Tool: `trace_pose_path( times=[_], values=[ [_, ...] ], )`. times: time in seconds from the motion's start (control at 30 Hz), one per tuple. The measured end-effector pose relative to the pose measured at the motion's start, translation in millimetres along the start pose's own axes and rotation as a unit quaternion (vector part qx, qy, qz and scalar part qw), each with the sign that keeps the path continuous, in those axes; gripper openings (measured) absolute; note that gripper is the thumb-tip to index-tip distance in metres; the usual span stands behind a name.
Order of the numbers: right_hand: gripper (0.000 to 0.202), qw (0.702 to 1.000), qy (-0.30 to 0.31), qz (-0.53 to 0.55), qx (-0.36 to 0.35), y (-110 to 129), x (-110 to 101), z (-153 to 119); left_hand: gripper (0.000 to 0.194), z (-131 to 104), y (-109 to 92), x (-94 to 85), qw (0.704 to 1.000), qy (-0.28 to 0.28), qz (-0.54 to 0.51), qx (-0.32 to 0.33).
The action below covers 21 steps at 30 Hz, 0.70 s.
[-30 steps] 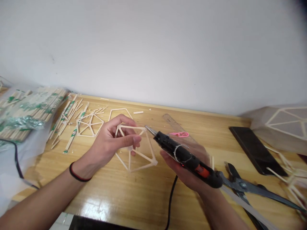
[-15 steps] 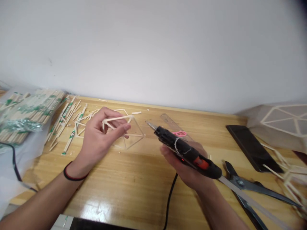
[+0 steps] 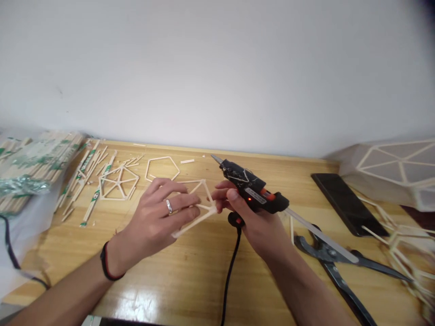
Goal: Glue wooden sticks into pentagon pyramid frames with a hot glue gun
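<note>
My left hand (image 3: 152, 217), with a ring and a dark wristband, grips a small frame of thin wooden sticks (image 3: 193, 223), tilted above the table; its fingers cover part of it. My right hand (image 3: 263, 228) holds a black hot glue gun (image 3: 246, 181), its nozzle pointing up and left, a small red light lit. A translucent glue stick (image 3: 322, 235) juts from the back of the gun, and a black cord (image 3: 231, 267) hangs beneath. Some right-hand fingertips reach close to the frame's right corner; I cannot tell whether they touch it.
A spoked hexagon (image 3: 112, 182) and a plain hexagon (image 3: 162, 158) of sticks lie behind my left hand. Loose sticks (image 3: 86, 176) and bagged chopsticks (image 3: 47, 158) are left. Right stand black-handled pliers (image 3: 328, 256), a phone (image 3: 346, 203), a stick framework (image 3: 404, 240) and a covered polyhedron (image 3: 384, 167).
My left hand has turned over, back of the hand up, and the frame has turned and moved right. The glue gun has swung flatter and moved left; right-hand fingers have extended toward the frame.
</note>
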State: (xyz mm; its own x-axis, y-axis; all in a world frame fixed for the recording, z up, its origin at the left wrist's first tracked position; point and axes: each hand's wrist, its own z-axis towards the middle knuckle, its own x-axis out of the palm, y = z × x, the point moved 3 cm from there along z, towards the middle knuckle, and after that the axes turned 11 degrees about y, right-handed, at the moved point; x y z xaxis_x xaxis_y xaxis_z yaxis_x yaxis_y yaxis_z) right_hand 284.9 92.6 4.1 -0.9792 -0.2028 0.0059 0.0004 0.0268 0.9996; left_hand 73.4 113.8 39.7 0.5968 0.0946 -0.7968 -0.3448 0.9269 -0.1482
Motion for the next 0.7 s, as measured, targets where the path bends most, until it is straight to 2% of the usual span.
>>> trace_pose_path(
  times=[0.2, 0.33, 0.47, 0.6, 0.7],
  values=[
    [0.023, 0.997, 0.070, 0.000, -0.011, -2, 2, -4, 0.017, -2, -3, 5.9, 0.999, 0.042, -0.028, 0.003],
    [0.020, 0.999, 0.046, -0.007, 0.004, -5, -2, -3, 0.030, 0, -7, 6.4, 0.992, 0.094, -0.080, -0.014],
    [0.019, 0.998, 0.030, 0.064, 0.001, -6, -2, -1, 0.045, 3, -13, 3.1, 0.970, 0.159, -0.180, -0.035],
    [0.014, 0.994, 0.031, 0.104, -0.020, -4, -1, 1, 0.050, 5, -16, -0.1, 0.943, 0.164, -0.282, -0.064],
    [0.015, 0.993, 0.043, 0.109, -0.013, -5, 0, 1, 0.035, 6, -13, 1.3, 0.934, 0.147, -0.310, -0.096]
  ],
)
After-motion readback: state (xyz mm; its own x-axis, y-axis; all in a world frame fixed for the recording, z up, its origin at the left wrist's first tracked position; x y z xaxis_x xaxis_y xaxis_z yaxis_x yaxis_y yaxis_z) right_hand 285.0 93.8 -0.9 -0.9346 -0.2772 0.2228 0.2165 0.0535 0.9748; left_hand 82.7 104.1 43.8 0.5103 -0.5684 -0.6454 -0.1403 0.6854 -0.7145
